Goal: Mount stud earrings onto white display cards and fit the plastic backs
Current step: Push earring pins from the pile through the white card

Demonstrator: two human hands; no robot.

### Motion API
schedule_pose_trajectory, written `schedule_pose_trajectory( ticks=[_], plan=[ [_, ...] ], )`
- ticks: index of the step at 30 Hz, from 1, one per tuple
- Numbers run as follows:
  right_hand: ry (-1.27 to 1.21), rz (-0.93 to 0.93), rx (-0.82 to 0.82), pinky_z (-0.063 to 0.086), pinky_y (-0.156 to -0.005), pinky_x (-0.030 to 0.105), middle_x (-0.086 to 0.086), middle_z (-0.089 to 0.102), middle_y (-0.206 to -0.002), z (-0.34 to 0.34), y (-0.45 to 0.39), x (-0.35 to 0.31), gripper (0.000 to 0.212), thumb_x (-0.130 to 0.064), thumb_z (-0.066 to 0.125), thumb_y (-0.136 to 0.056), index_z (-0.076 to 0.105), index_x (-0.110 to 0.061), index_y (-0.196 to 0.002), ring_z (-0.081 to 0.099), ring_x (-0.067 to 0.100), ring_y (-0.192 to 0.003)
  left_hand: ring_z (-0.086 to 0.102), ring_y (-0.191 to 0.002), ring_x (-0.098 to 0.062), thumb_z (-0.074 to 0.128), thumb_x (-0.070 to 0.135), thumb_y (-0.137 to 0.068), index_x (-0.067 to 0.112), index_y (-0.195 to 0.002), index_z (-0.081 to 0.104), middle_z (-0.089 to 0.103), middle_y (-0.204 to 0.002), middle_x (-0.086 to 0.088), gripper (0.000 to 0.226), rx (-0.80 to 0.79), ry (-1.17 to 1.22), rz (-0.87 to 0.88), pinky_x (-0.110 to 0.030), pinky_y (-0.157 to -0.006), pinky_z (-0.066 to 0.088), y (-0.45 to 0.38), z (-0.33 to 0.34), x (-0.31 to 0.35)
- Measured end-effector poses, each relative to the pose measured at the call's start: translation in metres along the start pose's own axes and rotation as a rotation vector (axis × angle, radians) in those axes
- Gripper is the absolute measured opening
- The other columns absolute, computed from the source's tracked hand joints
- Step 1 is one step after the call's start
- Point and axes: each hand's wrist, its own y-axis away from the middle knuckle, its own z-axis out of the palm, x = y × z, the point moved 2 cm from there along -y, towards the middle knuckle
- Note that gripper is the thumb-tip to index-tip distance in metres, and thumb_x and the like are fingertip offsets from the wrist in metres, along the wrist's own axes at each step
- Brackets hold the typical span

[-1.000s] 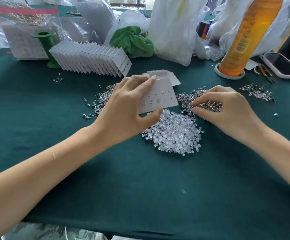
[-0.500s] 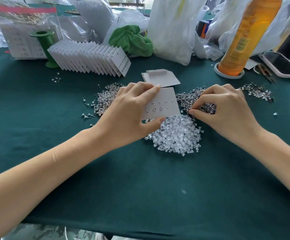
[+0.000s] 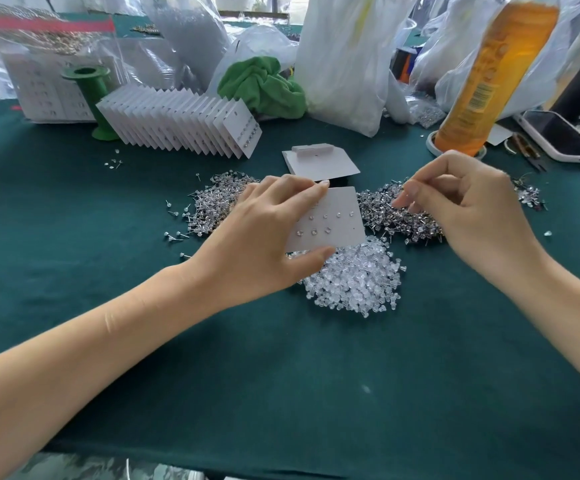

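My left hand (image 3: 267,237) grips a white display card (image 3: 337,220) by its top and bottom edges, with several studs set in it. My right hand (image 3: 454,206) hovers just right of the card, thumb and forefinger pinched together on what looks like a single stud earring; the stud itself is too small to make out. Under that hand lies a heap of stud earrings (image 3: 399,220), and a second heap (image 3: 212,206) sits left of the card. A pile of clear plastic backs (image 3: 354,278) lies below the card.
Blank cards (image 3: 319,161) lie behind the held card. A fanned row of filled cards (image 3: 184,123) leans by a green spool (image 3: 91,95). An orange bottle (image 3: 489,77), phones (image 3: 558,133), a green cloth (image 3: 260,84) and plastic bags crowd the back of the green table (image 3: 281,375).
My right hand has lifted off the stud heap with its fingertips pinched and moved toward the card. The left hand has lowered the card slightly and holds it steady.
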Motion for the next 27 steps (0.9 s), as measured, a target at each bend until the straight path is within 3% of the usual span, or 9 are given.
schedule_pose_trajectory(
  ticks=[2, 5, 8, 11, 17, 23, 27],
  plan=[
    [-0.059, -0.027, -0.05, 0.047, -0.062, 0.022, -0.007, 0.072, -0.074, 0.003, 0.004, -0.009, 0.014, -0.013, 0.069, -0.087, 0.066, -0.024, -0.079, 0.062, 0.015, -0.062, 0.046, -0.116, -0.021, 0.063, 0.046, -0.079, 0.008, -0.136, 0.047, 0.053, -0.128, -0.005, 0.071, -0.004, 0.011, 0.008, -0.021, -0.101, 0.022, 0.0, 0.001, 0.0],
    [-0.11, -0.049, -0.112, 0.048, -0.062, 0.017, -0.005, 0.071, -0.074, 0.011, 0.011, -0.017, 0.013, -0.014, 0.073, -0.081, 0.07, -0.026, -0.082, 0.061, 0.004, -0.061, 0.043, -0.112, -0.013, 0.066, 0.049, -0.078, 0.012, -0.137, 0.045, 0.056, -0.125, -0.002, 0.073, 0.004, 0.05, 0.027, -0.018, -0.098, 0.023, 0.0, 0.0, 0.001],
    [-0.14, -0.045, -0.119, 0.049, -0.06, 0.029, -0.004, 0.07, -0.068, 0.018, 0.017, -0.021, 0.01, -0.027, 0.076, -0.076, 0.066, -0.023, -0.079, 0.064, 0.019, -0.06, 0.036, -0.101, 0.002, 0.066, 0.056, -0.076, 0.016, -0.138, 0.041, 0.059, -0.12, 0.001, 0.077, 0.014, 0.121, 0.031, -0.015, -0.093, 0.025, 0.0, -0.003, 0.003],
    [-0.104, -0.073, -0.154, 0.052, -0.064, 0.042, -0.007, 0.069, -0.065, 0.024, 0.021, -0.023, 0.014, -0.037, 0.07, -0.073, 0.065, -0.024, -0.072, 0.064, 0.02, -0.06, 0.043, -0.106, -0.004, 0.068, 0.056, -0.075, 0.018, -0.138, 0.04, 0.061, -0.121, 0.002, 0.079, 0.017, 0.15, 0.032, -0.019, -0.096, 0.028, 0.0, -0.003, 0.005],
    [-0.081, -0.087, -0.16, 0.046, -0.054, 0.021, -0.01, 0.066, -0.061, 0.025, 0.019, -0.019, 0.014, -0.041, 0.065, -0.076, 0.066, -0.028, -0.071, 0.056, 0.005, -0.052, 0.045, -0.109, -0.006, 0.065, 0.058, -0.074, 0.02, -0.14, 0.036, 0.062, -0.121, 0.005, 0.081, 0.02, 0.141, 0.05, -0.019, -0.098, 0.027, 0.002, -0.002, 0.007],
    [-0.044, -0.07, -0.196, 0.044, -0.054, 0.028, -0.004, 0.066, -0.063, 0.027, 0.02, -0.017, 0.014, -0.031, 0.071, -0.081, 0.067, -0.021, -0.071, 0.057, 0.02, -0.054, 0.048, -0.107, -0.01, 0.061, 0.06, -0.074, 0.016, -0.14, 0.037, 0.063, -0.118, 0.003, 0.082, 0.039, 0.099, 0.064, -0.023, -0.097, 0.029, 0.002, -0.003, 0.01],
    [0.071, -0.1, -0.194, 0.038, -0.054, 0.01, -0.008, 0.064, -0.058, 0.027, 0.022, -0.018, 0.013, -0.026, 0.072, -0.083, 0.066, -0.023, -0.072, 0.054, 0.002, -0.052, 0.047, -0.107, -0.009, 0.061, 0.059, -0.074, 0.015, -0.14, 0.038, 0.062, -0.118, 0.002, 0.083, 0.032, 0.107, 0.052, -0.022, -0.095, 0.028, 0.002, -0.002, 0.011]
  ],
)
